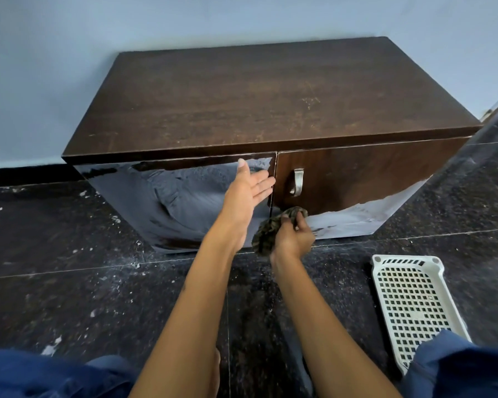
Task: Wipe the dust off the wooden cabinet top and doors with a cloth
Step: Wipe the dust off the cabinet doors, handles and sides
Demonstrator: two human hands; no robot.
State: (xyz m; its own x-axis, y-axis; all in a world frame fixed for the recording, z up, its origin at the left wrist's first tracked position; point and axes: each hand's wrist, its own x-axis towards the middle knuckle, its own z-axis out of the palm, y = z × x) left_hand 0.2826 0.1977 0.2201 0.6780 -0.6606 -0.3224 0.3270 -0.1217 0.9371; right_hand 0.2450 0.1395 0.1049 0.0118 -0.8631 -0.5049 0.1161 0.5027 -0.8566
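A low dark-brown wooden cabinet (pixel 270 93) stands against the wall, its top streaked with pale dust. It has two glossy doors; the left door (pixel 170 196) mirrors the room, the right door (pixel 357 173) carries a metal handle (pixel 297 182). My left hand (pixel 247 196) lies flat with straight fingers against the right edge of the left door. My right hand (pixel 293 237) grips a crumpled dark patterned cloth (pixel 266 235) low against the seam between the doors, near the bottom of the right door.
A white perforated plastic basket (pixel 414 305) lies on the dark speckled stone floor (pixel 84 282) to the right. The floor is littered with pale dust and chips. My knees in blue trousers (pixel 41 374) frame the bottom. A pale blue wall (pixel 55 67) rises behind.
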